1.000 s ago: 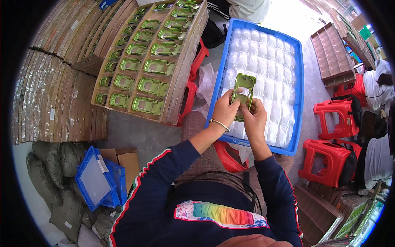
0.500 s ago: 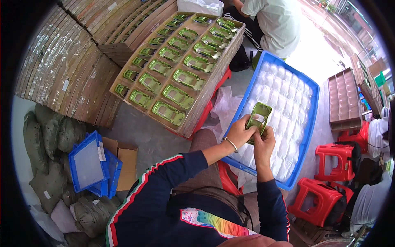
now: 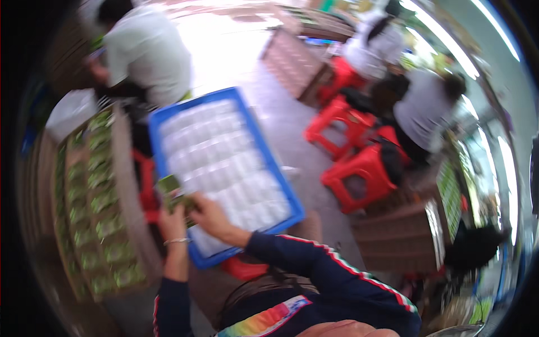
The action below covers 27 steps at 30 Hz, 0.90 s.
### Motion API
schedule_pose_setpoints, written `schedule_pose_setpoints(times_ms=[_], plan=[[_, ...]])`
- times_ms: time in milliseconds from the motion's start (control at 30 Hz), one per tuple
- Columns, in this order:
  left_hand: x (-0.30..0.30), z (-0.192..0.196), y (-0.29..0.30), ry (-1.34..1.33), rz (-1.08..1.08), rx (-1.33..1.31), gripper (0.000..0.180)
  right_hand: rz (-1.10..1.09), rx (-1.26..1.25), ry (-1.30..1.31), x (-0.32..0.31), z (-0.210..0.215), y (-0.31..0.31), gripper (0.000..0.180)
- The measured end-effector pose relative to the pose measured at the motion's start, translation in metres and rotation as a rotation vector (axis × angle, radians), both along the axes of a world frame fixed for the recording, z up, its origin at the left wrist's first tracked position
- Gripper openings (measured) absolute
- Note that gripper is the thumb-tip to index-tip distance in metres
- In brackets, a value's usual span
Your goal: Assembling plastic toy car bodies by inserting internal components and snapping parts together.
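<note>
A green toy car shell is between my two hands, over the lower left part of a blue tray. My left hand, with a bracelet at the wrist, grips the shell from below. The fingers of my right hand are closed on its right side. Motion blur hides the exact finger placement. White wrapped pieces fill the blue tray in rows. On the left stands a shallow brown box holding rows of similar green shells.
Red plastic stools stand to the right, near stacked brown trays. One person in white sits at the upper left. Other people in white are at the upper right. A brown compartment tray leans at the back.
My view has swung right, so the blue tray and box appear further left, and the stools and people on the right show more. Both hands still hold the shell.
</note>
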<state>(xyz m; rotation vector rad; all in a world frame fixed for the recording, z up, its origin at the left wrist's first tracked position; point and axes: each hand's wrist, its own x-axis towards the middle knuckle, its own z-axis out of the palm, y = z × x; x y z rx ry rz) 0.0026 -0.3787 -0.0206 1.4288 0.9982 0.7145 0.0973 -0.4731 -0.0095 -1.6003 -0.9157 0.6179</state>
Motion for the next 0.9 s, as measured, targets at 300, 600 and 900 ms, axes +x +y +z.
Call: schedule_pose_setpoints(times_ms=[300, 600, 900], plan=[[-0.012, -0.031, 0.094, -0.18, -0.002, -0.308, 0.037, 0.03, -0.127, -0.205, 0.026, -0.006, -0.092, 0.057], [-0.11, -0.004, 0.222, -0.345, 0.234, -0.163, 0.053, 0.105, -0.104, -0.627, 0.01, -0.034, -0.104, 0.041], [-0.121, 0.052, 0.33, -0.37, 0.641, -0.103, 0.026, 0.136, -0.22, -0.839, 0.006, -0.008, -0.099, 0.035]])
